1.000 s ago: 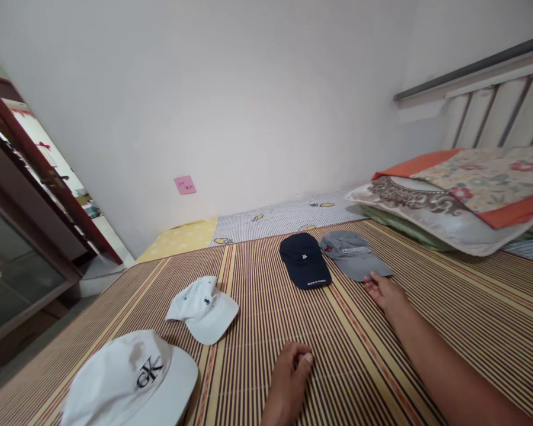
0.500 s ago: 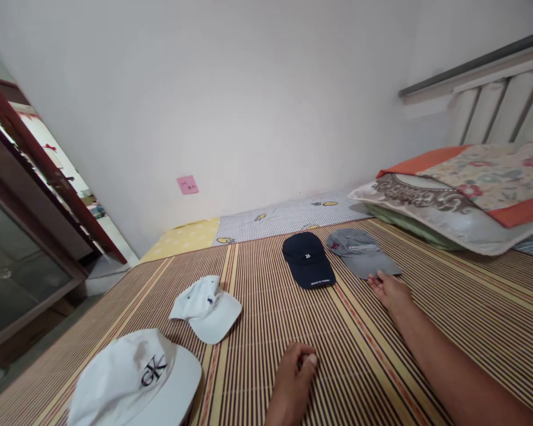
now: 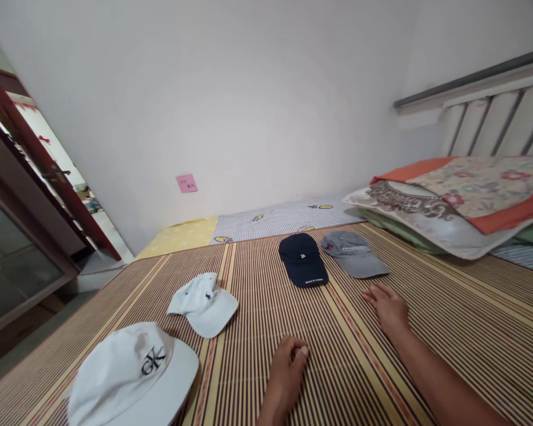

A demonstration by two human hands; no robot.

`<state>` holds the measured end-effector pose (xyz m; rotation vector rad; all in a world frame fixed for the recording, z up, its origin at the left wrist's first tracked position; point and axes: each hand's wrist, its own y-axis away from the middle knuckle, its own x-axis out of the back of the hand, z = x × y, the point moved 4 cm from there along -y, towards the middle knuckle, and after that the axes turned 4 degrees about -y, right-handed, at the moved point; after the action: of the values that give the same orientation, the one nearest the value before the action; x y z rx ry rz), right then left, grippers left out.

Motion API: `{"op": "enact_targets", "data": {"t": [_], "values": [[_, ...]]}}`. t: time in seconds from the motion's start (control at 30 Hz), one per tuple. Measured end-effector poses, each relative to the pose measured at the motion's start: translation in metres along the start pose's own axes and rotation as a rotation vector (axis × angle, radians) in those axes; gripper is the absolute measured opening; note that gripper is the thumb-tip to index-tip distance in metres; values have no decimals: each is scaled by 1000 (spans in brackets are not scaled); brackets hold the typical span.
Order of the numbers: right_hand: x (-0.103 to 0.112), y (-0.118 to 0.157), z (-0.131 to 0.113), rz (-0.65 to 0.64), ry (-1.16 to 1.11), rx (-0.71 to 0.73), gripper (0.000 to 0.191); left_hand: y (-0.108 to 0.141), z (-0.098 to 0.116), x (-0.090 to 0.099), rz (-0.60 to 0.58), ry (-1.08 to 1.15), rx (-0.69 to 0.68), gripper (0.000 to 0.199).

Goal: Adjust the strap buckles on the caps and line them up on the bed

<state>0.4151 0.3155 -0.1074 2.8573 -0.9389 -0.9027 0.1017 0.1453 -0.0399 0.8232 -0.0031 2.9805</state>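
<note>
A grey baseball cap [image 3: 353, 254] lies on the striped bamboo mat [image 3: 337, 355], its brim towards me. Just in front of that brim is my right hand [image 3: 388, 307], fingers stretched out and holding nothing. To the left of the grey cap, close beside it, sits a navy cap [image 3: 302, 260] with small white lettering. My left hand [image 3: 288, 370] rests on the mat with its fingers curled in, and I see nothing in it. Further left are a small white cap [image 3: 206, 305] with a blue emblem and, nearer me, a larger white cap [image 3: 133, 376] with black letters.
Pillows [image 3: 413, 207] with a floral cloth [image 3: 484, 183] lie at the right by a slatted headboard [image 3: 493, 121]. A white wall [image 3: 270, 106] with a pink note [image 3: 186, 183] rises behind the bed. At the left stands a red-brown door frame [image 3: 48, 165].
My right hand has let go of the grey cap's brim and drawn back slightly towards me. My left hand stays curled on the mat. The view has shifted slightly.
</note>
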Motion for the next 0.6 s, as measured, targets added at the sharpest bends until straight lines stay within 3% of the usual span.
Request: {"op": "enact_targets", "data": {"t": [0.17,0.33,0.47,0.6], "values": [[22,50,-12,-74,94,6,24,4,-3,-8,201,-65,-37,30],[41,95,-26,-178,252,2,19,24,3,-11,225,-86,-47,29],[57,122,-32,-257,394,38,16,57,5,-14,125,-98,27,35],[68,137,-33,-307,525,107,22,109,9,-26,-17,-116,98,52]]}}
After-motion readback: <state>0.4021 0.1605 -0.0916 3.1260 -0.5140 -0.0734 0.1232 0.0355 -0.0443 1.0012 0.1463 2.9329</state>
